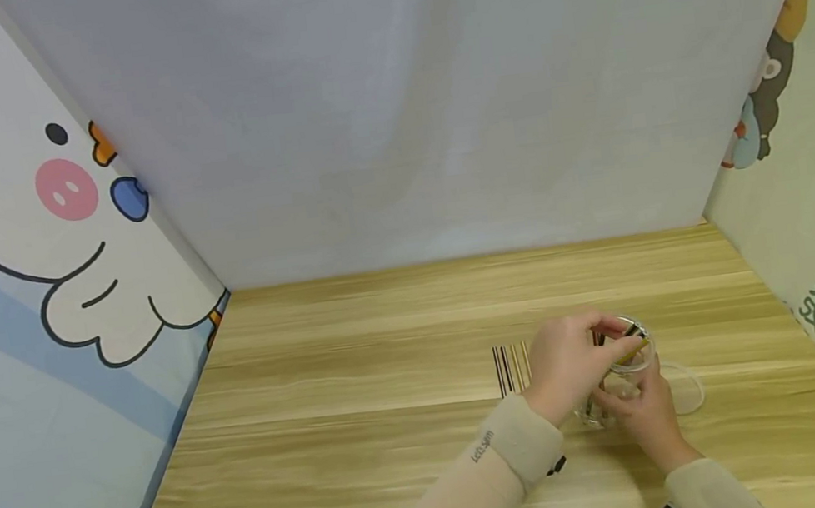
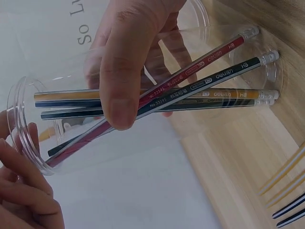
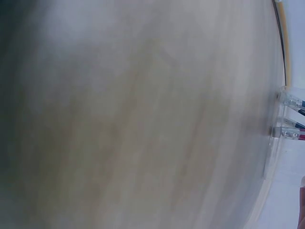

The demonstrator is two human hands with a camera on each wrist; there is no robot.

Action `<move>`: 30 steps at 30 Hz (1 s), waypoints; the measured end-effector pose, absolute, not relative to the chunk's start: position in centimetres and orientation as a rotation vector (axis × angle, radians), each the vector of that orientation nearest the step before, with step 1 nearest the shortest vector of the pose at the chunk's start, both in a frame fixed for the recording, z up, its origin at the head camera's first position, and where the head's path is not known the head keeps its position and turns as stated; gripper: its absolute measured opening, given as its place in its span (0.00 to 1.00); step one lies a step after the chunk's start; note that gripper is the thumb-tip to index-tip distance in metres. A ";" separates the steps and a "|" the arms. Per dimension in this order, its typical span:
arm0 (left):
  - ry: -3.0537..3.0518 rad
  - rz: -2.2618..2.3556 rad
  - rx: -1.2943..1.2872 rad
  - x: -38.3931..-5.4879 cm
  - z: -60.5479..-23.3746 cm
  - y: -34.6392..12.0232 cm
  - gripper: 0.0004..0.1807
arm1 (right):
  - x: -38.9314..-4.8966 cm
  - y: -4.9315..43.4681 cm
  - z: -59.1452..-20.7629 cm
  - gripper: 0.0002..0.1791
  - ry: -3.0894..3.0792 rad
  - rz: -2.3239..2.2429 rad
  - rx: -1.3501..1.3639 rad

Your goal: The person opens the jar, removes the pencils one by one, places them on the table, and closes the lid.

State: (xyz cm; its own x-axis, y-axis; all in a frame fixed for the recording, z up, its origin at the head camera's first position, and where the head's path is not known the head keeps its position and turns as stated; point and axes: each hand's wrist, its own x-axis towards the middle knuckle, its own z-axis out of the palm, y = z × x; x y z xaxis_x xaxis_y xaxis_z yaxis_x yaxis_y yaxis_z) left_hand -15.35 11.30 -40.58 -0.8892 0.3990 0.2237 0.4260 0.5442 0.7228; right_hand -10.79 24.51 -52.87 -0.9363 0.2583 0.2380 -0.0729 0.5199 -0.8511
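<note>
A clear plastic jar stands at the right of the table with several pencils leaning inside, red, dark green and yellow among them. Their eraser ends rest at its base. My right hand grips the jar's side, its thumb lying across the wall in the left wrist view. At the mouth, my left hand has bent fingers holding the rim. Left of the jar, loose yellow and dark pencils lie side by side, partly behind my left hand.
A clear round lid lies on the wooden table to the right of the jar. A grey back wall and printed side panels enclose the table. Blurred tabletop fills most of the right wrist view.
</note>
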 end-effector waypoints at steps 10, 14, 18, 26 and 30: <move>-2.764 -0.802 -0.776 -15.1 -40.1 11.9 0.09 | -10.7 24.5 -52.8 0.46 -2.433 1.382 -0.160; -2.764 -0.731 -0.773 -15.1 -40.2 12.2 0.09 | -10.7 24.5 -52.9 0.45 -2.433 1.379 -0.145; -2.750 -0.688 -0.805 -15.3 -40.3 12.6 0.07 | -10.8 24.5 -53.0 0.45 -2.411 1.363 -0.145; -2.751 -0.548 -0.840 -15.5 -40.3 13.2 0.05 | -10.9 24.5 -53.1 0.45 -2.391 1.363 -0.153; -2.767 -0.497 -0.852 -15.6 -40.3 13.3 0.05 | -10.9 24.5 -53.1 0.45 -2.389 1.370 -0.152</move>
